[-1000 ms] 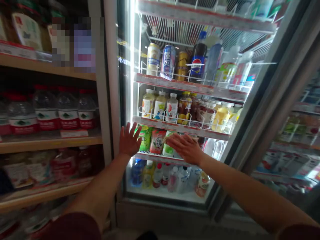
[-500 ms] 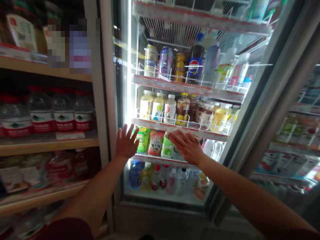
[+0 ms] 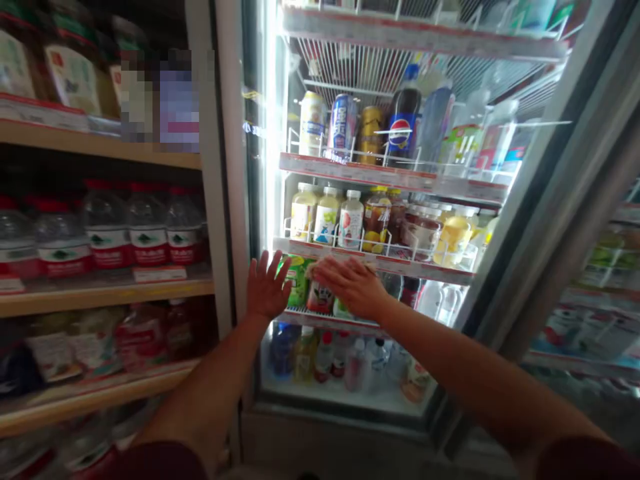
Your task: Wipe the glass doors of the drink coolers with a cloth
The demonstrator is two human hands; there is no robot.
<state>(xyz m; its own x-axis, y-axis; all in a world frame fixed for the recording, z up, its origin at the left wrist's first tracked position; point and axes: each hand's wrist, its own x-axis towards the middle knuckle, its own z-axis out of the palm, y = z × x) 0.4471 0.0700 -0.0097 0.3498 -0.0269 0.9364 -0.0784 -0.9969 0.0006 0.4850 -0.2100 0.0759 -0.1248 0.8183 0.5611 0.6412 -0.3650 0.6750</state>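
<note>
Right hand [image 3: 350,283]: has slid left since the earlier frame; its fingertips now stand before the red pack [image 3: 321,299] instead of just to its right.
Right grip: flat, palm toward the cooler, fingers straight and close together; a brownish edge [image 3: 311,270] shows beside the fingertips, perhaps cloth, but whether the hand holds it cannot be told.
Left grip: the left hand [image 3: 267,287] is upright with fingers spread wide, nothing seen in it.
Between the hands: a narrow gap, with the green pack [image 3: 299,283] showing through.
Finger line: right fingers point left and slightly up, toward the left hand, crosswise to the door's long axis.
Glass door [image 3: 253,100]: seems shut, straight ahead of both palms, taller than wide; left hand nearer its left edge, right hand nearer its middle. Contact is unclear.
Behind the hands: both packs stand on a cooler shelf.
Higher up: white-capped bottles [image 3: 351,217], then, above them, a cola bottle [image 3: 404,123].
</note>
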